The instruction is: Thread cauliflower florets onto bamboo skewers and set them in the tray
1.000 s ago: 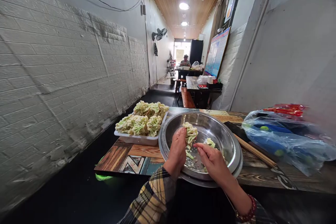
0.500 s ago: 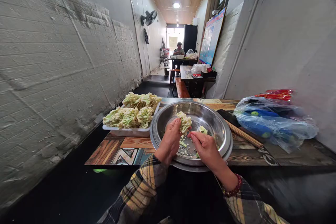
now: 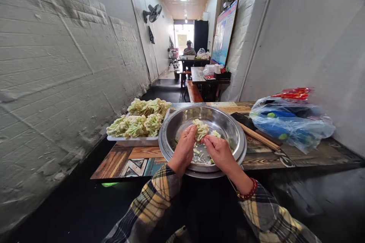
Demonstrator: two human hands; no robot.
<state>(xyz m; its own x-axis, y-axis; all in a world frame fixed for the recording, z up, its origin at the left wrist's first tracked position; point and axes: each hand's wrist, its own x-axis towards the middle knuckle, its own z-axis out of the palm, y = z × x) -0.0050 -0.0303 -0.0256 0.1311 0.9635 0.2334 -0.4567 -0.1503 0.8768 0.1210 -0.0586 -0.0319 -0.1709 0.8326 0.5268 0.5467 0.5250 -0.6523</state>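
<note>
My left hand (image 3: 184,150) is closed round a pale cauliflower floret (image 3: 200,129) and holds it over a wide steel bowl (image 3: 228,123). My right hand (image 3: 218,152) has its fingers pinched at the lower side of the same floret. Small green and white scraps lie in the bottom of the bowl, partly hidden by my hands. Left of the bowl stands a white tray (image 3: 134,141) heaped with cauliflower on thin skewers (image 3: 137,119).
A wooden table (image 3: 125,161) carries everything. Loose bamboo skewers (image 3: 258,136) and a clear plastic bag with blue and red contents (image 3: 288,123) lie to the right. A brick wall runs on the left. A person sits at a far table (image 3: 188,48).
My right hand has closed in on the floret held by my left hand. The camera has tilted down, so the table sits higher in view.
</note>
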